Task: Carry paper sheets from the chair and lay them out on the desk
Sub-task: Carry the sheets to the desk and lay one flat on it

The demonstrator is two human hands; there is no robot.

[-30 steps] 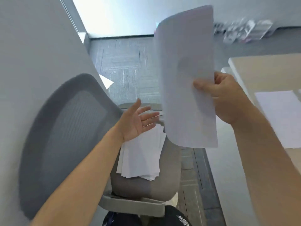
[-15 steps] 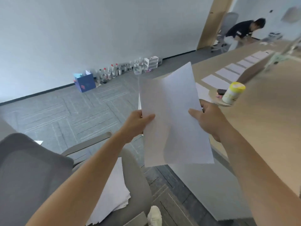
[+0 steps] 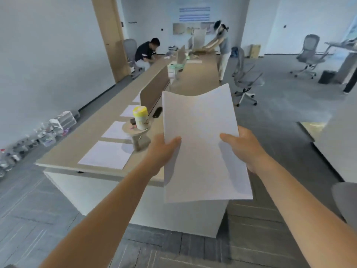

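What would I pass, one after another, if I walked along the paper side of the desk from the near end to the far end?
Nearest sheet → second sheet → third sheet → fourth sheet → seated person at the far end.

On the desk (image 3: 77, 140), laid sheets (image 3: 107, 154) lined the left half from near to far. A round stand (image 3: 140, 142) bearing a canister (image 3: 141, 118) stood at the near middle, with an upright divider (image 3: 152, 89) behind it. Right of the divider, the far desktop lay bare.
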